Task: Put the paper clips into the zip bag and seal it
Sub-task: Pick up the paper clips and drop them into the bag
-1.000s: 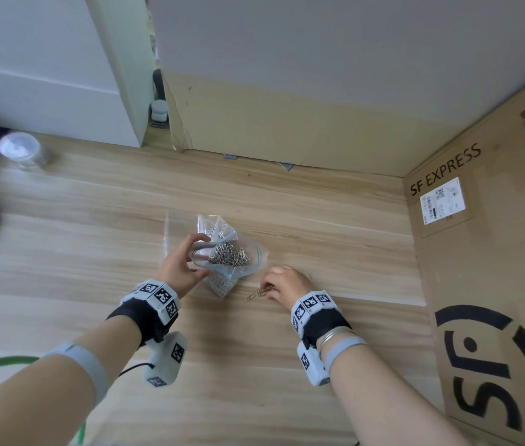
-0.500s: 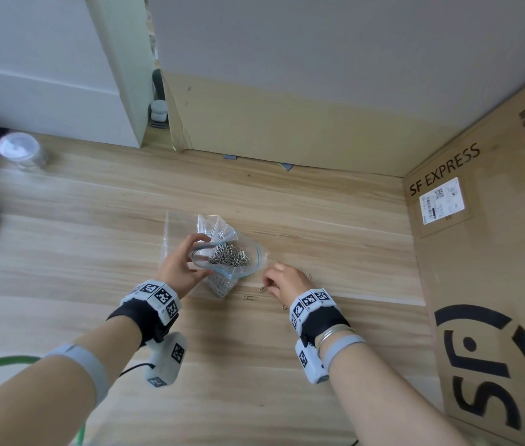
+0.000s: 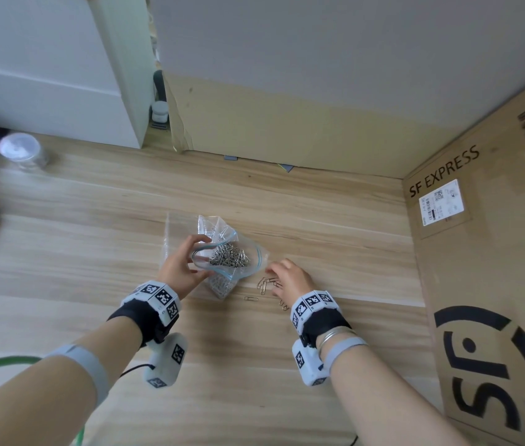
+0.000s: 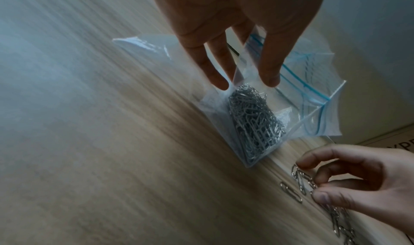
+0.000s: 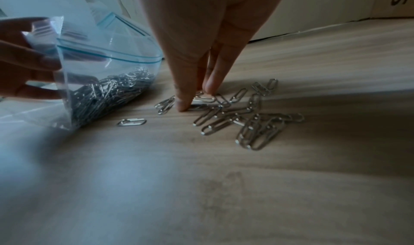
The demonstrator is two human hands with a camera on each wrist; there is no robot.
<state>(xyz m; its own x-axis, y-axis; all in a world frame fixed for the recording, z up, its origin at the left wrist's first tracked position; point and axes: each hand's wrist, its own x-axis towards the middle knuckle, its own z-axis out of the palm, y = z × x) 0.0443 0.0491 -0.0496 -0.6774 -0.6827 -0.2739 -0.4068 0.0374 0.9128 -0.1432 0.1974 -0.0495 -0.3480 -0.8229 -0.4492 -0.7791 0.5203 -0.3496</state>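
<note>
Here, left hand (image 3: 180, 268) pinches rim of open zip bag (image 3: 234, 256), mid worktop (image 3: 93, 252). Right hand (image 3: 290, 278), fingers curled down, fingertips (image 5: 183, 105) touching loose paper clips (image 5: 246, 117) just beside bag; grip unclear.

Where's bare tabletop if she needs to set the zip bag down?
Bare wood lies left of the left hand toward the jar, and behind the zip bag toward the wall. Crowded: loose paper clips under the right hand.
</note>
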